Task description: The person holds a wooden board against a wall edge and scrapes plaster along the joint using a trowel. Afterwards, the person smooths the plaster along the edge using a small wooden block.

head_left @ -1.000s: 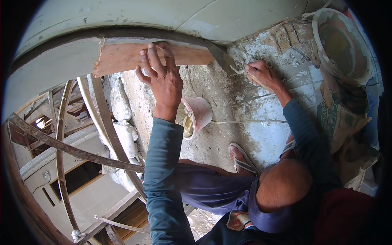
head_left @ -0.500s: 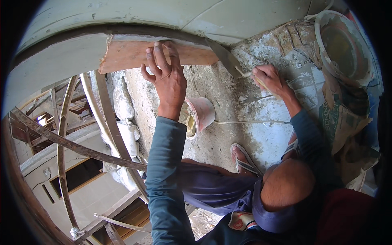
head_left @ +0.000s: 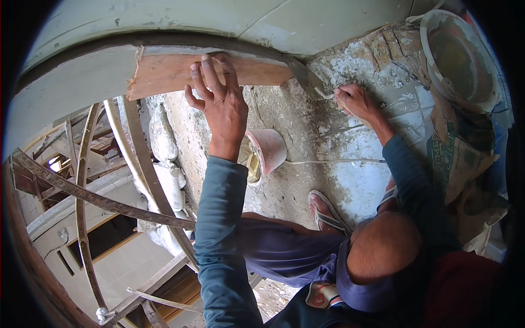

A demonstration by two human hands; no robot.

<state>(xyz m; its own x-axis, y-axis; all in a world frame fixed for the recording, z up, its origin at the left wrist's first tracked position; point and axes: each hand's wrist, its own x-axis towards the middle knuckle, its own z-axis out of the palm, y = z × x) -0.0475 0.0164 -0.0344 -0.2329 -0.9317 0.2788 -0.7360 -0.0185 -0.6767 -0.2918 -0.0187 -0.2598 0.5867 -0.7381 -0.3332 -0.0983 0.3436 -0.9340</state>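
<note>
My left hand (head_left: pixel 221 101) lies with spread, slightly bent fingers on a reddish-brown wooden board (head_left: pixel 158 71), the fingertips near its far edge. Its thumb is out of sight. The board runs along a ledge at the foot of the pale wall. Pale wet material lines the board's far edge. My right hand (head_left: pixel 356 104) is closed round the handle of a trowel (head_left: pixel 305 78). The flat, smeared blade meets the board's right end, beside the wall.
A pinkish-white bucket (head_left: pixel 270 150) stands below the board. At far right are a larger pail (head_left: pixel 432 54) and a crumpled cement sack (head_left: pixel 465 164). A thin cord (head_left: pixel 328 162) crosses the stained floor. Wooden poles (head_left: pixel 82 218) rise at left past a drop to a lower level.
My right hand has shifted slightly left, and the trowel blade's angle against the board's end has changed a little. My left hand stays on the board.
</note>
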